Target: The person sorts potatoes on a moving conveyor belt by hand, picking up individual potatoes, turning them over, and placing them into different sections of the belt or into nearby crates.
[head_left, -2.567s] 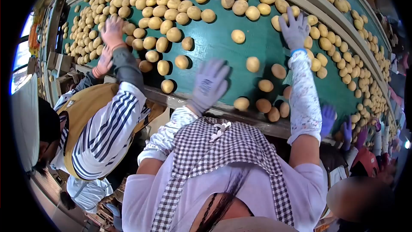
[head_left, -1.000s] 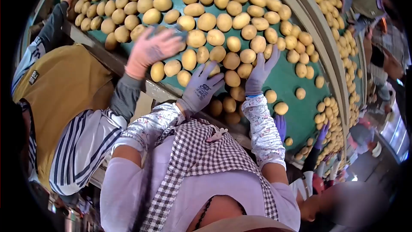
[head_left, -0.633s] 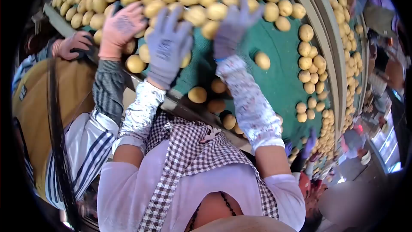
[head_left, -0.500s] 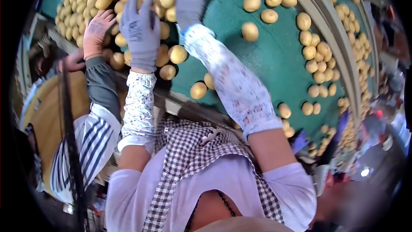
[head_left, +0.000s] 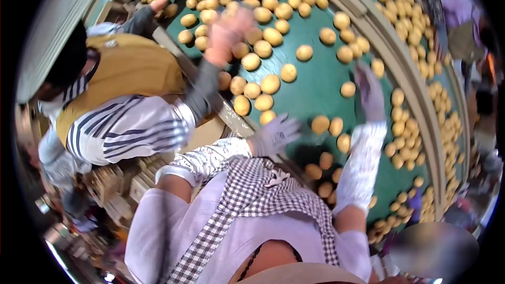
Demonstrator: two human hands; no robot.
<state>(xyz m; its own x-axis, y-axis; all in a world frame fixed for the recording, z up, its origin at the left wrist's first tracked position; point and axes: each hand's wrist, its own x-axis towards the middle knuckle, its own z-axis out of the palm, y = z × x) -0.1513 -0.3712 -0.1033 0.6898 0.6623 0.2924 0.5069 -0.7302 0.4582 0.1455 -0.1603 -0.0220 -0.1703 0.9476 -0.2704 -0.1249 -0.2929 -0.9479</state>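
Note:
Many yellow potatoes [head_left: 270, 83] lie on a green conveyor belt [head_left: 310, 81] in front of me. My left hand [head_left: 273, 135], in a grey glove, hovers open at the near edge of the belt with nothing in it, next to a potato [head_left: 267, 117]. My right hand [head_left: 370, 93], also gloved and motion-blurred, reaches across the belt with fingers spread near a lone potato [head_left: 347, 89]. It holds nothing that I can see. Floral sleeves cover both my forearms.
A co-worker in a striped top and yellow vest [head_left: 121, 73] stands to my left. Their pink-gloved hand [head_left: 229, 29] is blurred over the potatoes. A grey divider rail [head_left: 400, 68] separates a second belt of potatoes [head_left: 447, 121]. More gloved hands [head_left: 415, 200] work at lower right.
My hands have pulled back from the dense pile of potatoes at far left. The left hand now sits low at the near edge, the right reaches out toward the divider. The view swung right.

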